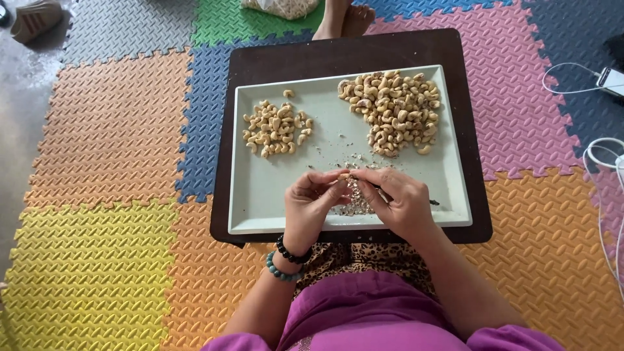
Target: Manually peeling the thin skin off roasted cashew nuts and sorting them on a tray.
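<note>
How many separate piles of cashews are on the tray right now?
2. A smaller pile at the tray's far left, a larger pile far right. Nuts behind the hands may be hidden.

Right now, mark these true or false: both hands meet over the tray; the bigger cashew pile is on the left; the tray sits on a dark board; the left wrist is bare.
1. Left hand and right hand meet over the tray: true.
2. Bigger cashew pile on the left: false; the large pile is on the right, the small pile on the left.
3. Tray sits on a dark board: true.
4. Left wrist bare: false; it wears beaded bracelets.
</note>
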